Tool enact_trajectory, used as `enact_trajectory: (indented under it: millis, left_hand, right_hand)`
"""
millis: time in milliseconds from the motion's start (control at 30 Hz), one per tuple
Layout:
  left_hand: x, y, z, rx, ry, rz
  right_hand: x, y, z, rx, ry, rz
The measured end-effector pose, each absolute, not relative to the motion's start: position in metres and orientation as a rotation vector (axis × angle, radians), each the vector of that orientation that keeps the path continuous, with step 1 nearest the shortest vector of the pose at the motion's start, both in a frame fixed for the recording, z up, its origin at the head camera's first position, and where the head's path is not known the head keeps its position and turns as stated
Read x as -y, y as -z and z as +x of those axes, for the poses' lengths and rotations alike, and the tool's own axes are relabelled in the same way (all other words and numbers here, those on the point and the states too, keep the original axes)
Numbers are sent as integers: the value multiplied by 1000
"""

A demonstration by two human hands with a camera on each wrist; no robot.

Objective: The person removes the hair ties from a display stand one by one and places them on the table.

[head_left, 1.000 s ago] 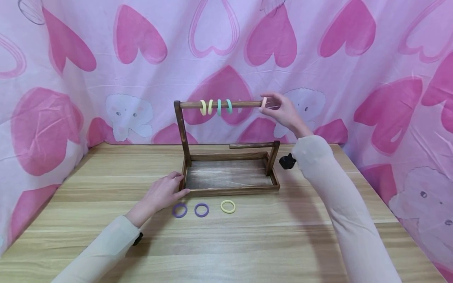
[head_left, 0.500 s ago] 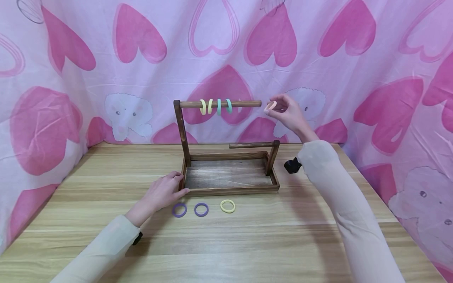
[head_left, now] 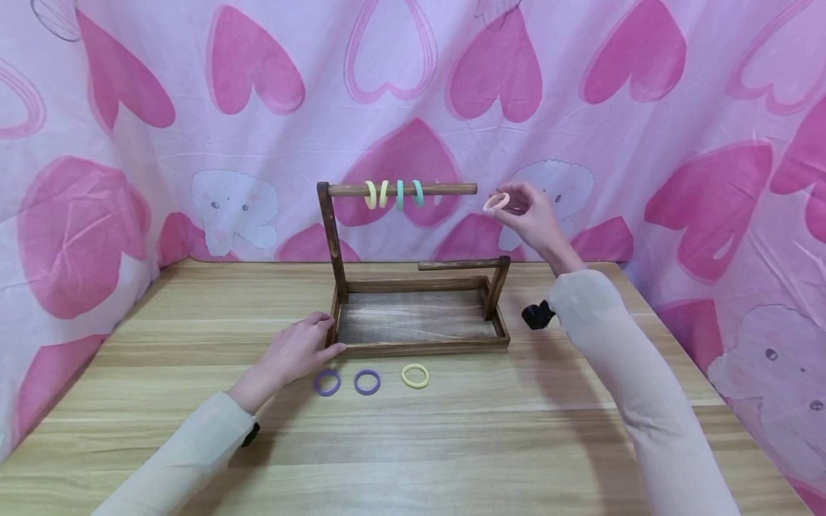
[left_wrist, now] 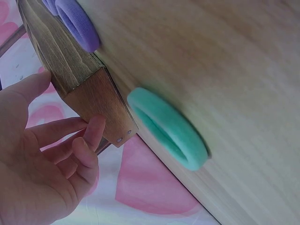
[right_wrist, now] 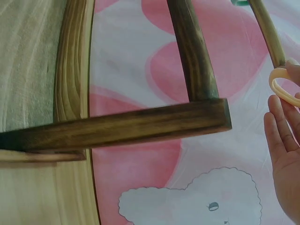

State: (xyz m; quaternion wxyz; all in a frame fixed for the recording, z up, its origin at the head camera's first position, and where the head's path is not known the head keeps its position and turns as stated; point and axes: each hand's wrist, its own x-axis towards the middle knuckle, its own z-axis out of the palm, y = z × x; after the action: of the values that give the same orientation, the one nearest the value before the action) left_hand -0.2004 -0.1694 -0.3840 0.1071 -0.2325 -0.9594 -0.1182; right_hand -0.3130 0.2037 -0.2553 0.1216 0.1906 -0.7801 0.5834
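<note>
The right hand (head_left: 537, 221) pinches the peach ring (right_wrist: 273, 82) by its rim, just beside the free end of the upper bar (head_left: 452, 190), right of centre in the head view's upper half. The ring is probably light, soft and springy, hardly fragile; a loose pinch at the outer edge should keep its hole round. The left hand (head_left: 293, 352) grips the lower-left corner of the rack (head_left: 426, 349), whose stiff wood should bear firm bracing
</note>
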Motion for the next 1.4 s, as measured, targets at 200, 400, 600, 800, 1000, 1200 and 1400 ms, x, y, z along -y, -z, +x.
enact_trajectory:
  millis: [200,400,600,800,1000,1200,1400]
  left_hand:
    - [169,384,-200,2819,352,-683]
    - [170,384,-201,2814,352,-685]
    - [170,384,-201,2814,346,-688]
    - [170,384,-201,2814,342,-693]
    - [170,384,-201,2817,344,-686]
    - [170,384,-201,2815,342,-687]
    - [171,384,-201,2824,339,-691]
  right_hand:
    - [-200,257,-304,2196,-1733,610]
    - [-203,270,-306,2152,-1786,640]
    - [-203,277,-297,2134,-1834,674]
    - [-199,285,-287,2107,-1830,748]
    - [-198,292,-275,2122,-1846,845]
    - [-198,299,-262,2183,-1841,914]
    - [-198,309,-251,2215,-1861,931]
